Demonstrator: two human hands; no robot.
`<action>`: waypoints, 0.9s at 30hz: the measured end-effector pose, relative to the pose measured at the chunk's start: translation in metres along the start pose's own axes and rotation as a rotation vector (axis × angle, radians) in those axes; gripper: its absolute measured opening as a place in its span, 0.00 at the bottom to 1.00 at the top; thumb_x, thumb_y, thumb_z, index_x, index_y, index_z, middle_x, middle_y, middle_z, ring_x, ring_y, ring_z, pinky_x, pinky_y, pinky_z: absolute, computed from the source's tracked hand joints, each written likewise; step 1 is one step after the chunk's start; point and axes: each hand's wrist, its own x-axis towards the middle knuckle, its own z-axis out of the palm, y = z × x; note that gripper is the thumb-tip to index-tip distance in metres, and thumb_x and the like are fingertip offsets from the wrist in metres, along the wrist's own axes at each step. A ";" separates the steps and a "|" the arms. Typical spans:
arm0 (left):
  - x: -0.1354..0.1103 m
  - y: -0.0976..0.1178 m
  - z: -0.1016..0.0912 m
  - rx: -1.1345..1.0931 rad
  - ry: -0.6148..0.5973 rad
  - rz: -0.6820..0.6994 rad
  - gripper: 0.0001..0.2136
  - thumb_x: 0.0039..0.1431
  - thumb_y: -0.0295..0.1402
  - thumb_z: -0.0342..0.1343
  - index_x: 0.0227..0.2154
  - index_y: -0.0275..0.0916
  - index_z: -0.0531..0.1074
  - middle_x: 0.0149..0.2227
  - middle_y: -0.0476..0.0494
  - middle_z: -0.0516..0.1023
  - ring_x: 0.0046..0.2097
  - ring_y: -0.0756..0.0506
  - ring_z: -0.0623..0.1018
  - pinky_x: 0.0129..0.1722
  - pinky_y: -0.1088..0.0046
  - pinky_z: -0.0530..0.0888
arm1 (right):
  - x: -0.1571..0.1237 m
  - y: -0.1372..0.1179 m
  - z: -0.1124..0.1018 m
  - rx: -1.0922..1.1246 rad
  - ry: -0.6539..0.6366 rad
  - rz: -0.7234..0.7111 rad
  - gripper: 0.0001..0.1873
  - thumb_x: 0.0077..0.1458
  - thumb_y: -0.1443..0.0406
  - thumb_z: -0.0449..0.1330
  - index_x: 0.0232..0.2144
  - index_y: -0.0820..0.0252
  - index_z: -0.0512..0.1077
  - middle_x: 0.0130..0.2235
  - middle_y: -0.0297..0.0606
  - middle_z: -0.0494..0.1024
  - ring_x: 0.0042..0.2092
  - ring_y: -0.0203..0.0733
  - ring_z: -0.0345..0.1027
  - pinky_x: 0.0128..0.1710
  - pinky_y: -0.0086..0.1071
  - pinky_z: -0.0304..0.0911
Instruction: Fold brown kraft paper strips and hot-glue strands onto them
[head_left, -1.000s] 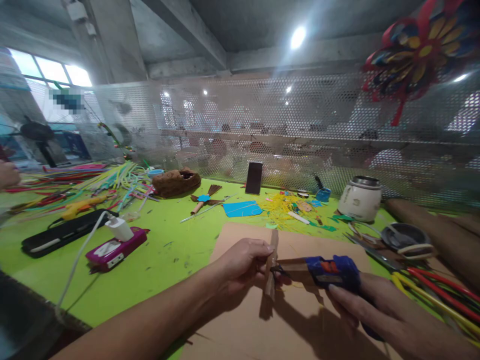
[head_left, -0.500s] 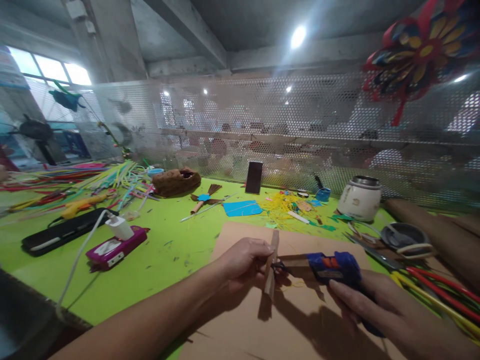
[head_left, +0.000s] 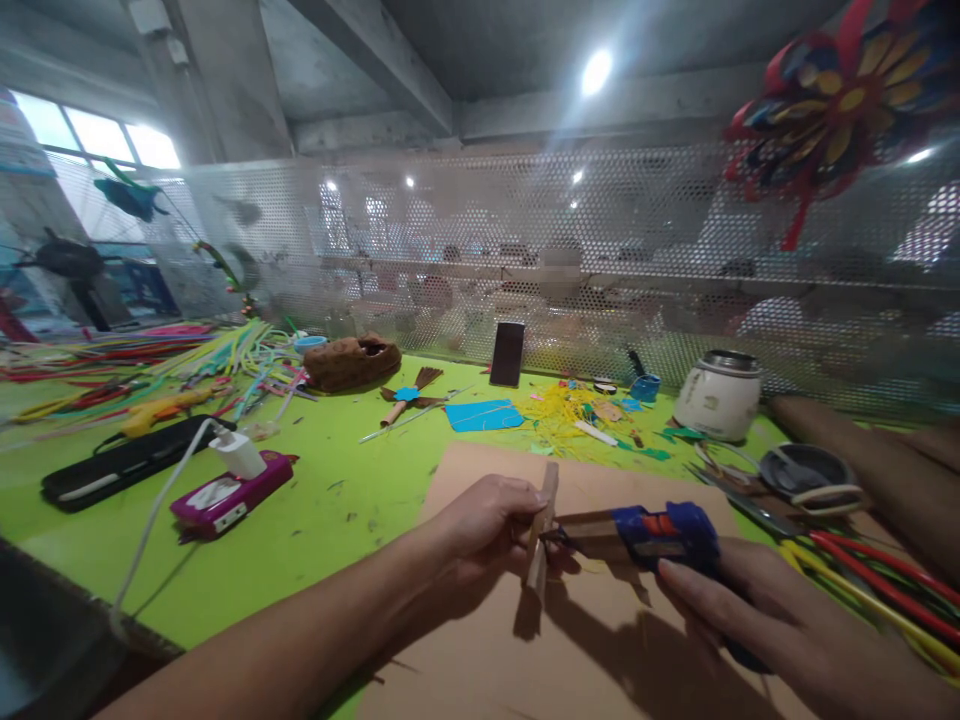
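Note:
My left hand [head_left: 491,520] pinches a narrow folded strip of brown paper or card [head_left: 538,560], which stands tilted between thumb and fingers. My right hand [head_left: 757,600] is wrapped round a blue glue gun [head_left: 667,530] with an orange patch and a brown-covered front. The dark nozzle of the glue gun points left and is at the strip, just below my left fingertips; whether it touches is hard to tell. Beneath both hands lies a sheet of tan cardboard [head_left: 465,640]. The fingers behind the strip are partly hidden.
Scissors [head_left: 832,560] with red and yellow handles and a grey bowl [head_left: 810,475] are at the right. A white pot [head_left: 718,398], yellow shreds [head_left: 566,425], blue paper [head_left: 484,415] and a phone [head_left: 508,354] stand or lie behind. A purple power strip [head_left: 232,495] is left.
The nozzle of the glue gun has shifted slightly left and down along the strip. My left hand and the strip have hardly moved.

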 end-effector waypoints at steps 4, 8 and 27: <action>0.000 -0.001 0.000 -0.012 -0.005 0.004 0.09 0.46 0.33 0.56 0.25 0.30 0.67 0.24 0.36 0.74 0.27 0.39 0.77 0.33 0.59 0.72 | -0.001 -0.002 0.002 0.021 0.014 0.050 0.26 0.51 0.46 0.51 0.33 0.58 0.77 0.31 0.41 0.78 0.35 0.46 0.71 0.37 0.32 0.68; 0.002 0.000 -0.001 0.010 0.006 0.029 0.08 0.45 0.31 0.57 0.21 0.32 0.65 0.19 0.44 0.70 0.22 0.44 0.74 0.27 0.65 0.70 | -0.003 0.000 0.001 0.043 0.001 0.043 0.26 0.49 0.45 0.52 0.35 0.57 0.77 0.34 0.42 0.79 0.39 0.49 0.71 0.40 0.33 0.68; -0.001 0.001 0.002 -0.005 -0.016 0.001 0.08 0.47 0.33 0.55 0.23 0.31 0.67 0.22 0.39 0.73 0.26 0.42 0.76 0.31 0.62 0.72 | 0.002 0.011 0.000 0.080 -0.115 0.108 0.28 0.50 0.43 0.49 0.25 0.59 0.73 0.29 0.41 0.74 0.33 0.45 0.68 0.27 0.30 0.65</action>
